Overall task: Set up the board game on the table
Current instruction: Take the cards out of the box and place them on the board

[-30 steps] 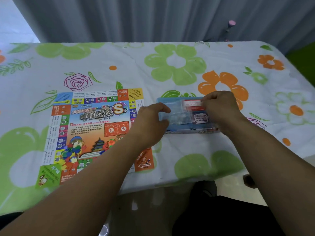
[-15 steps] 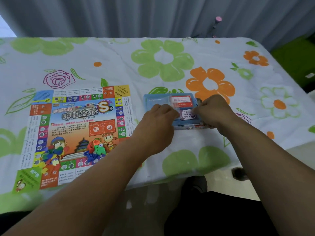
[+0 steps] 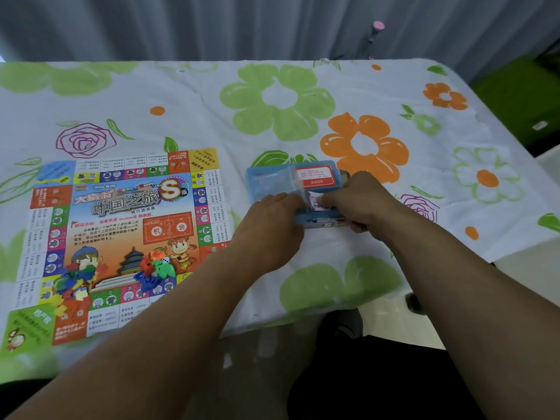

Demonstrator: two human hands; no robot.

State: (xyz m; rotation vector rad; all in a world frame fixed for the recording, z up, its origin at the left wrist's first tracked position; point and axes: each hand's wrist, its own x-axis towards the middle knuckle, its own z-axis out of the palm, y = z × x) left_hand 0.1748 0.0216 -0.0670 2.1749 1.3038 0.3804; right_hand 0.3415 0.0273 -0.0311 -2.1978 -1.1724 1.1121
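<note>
Nearest the camera, both forearms reach in over the desk (image 3: 333,253) edge and meet at the blue box (image 3: 269,180), which sits right of the game board (image 3: 121,231). The left hand (image 3: 272,216) has its fingers curled over the box's near-left edge, bracing it. The right hand (image 3: 363,204) pinches the purple notes (image 3: 315,200) lodged in the near compartment. The step seems to be lifting the paper money out. It will likely go best if the left hand pins the box flat while the right draws the bundle straight up, so the red cards (image 3: 318,177) behind stay stacked. A heap of plastic pieces (image 3: 157,265) lies on the board, and a grey curtain (image 3: 212,22) hangs beyond.
</note>
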